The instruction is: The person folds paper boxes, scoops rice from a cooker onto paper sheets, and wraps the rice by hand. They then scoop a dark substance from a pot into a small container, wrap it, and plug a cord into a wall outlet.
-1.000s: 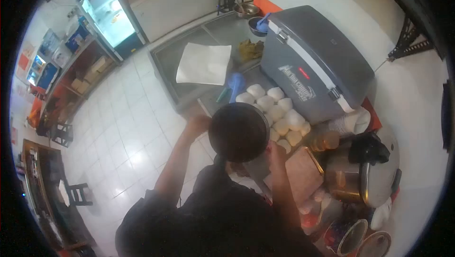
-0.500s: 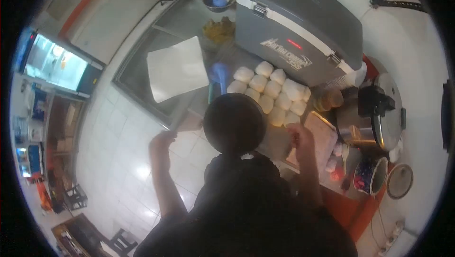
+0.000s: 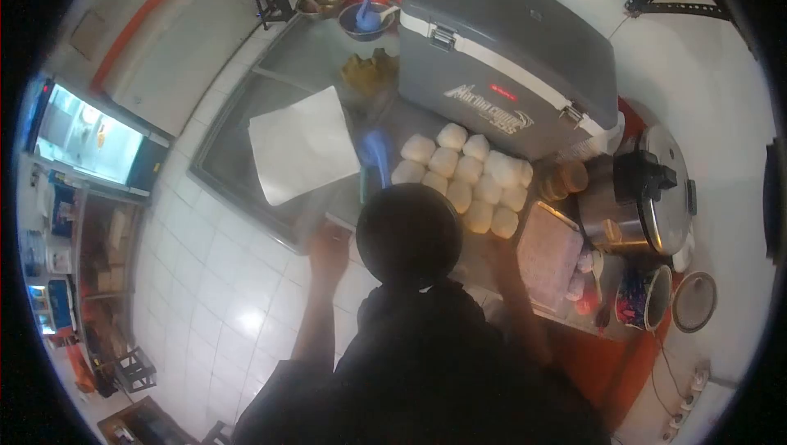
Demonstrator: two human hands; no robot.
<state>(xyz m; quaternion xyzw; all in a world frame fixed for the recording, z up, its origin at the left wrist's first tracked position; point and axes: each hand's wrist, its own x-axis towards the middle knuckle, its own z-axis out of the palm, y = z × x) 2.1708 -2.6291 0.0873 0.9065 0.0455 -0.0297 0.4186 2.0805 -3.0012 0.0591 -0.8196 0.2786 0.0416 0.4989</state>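
Observation:
My left hand [image 3: 329, 246] is at the front edge of the metal counter, below the white sheet [image 3: 303, 146]. Motion smears its fingers, and I cannot tell what it holds. Close to the front row of pale dough balls [image 3: 459, 191] is my right hand [image 3: 497, 253], also blurred. The balls sit in tight rows on the counter. A blue-handled utensil [image 3: 376, 158] lies between the sheet and the dough. A round dark shape [image 3: 409, 230] at the middle of the view covers the counter between my hands.
A large grey cooler [image 3: 508, 59] stands behind the dough. To the right are a light tray [image 3: 549, 252], a steel pot [image 3: 631, 199] and a patterned tub [image 3: 643, 297]. Bowls [image 3: 365, 21] sit at the back, near a brownish cloth-like heap [image 3: 369, 72].
My left hand has moved right, toward the counter edge. My right hand has shifted slightly left and down, beside the dough. The dough and sheet look the same.

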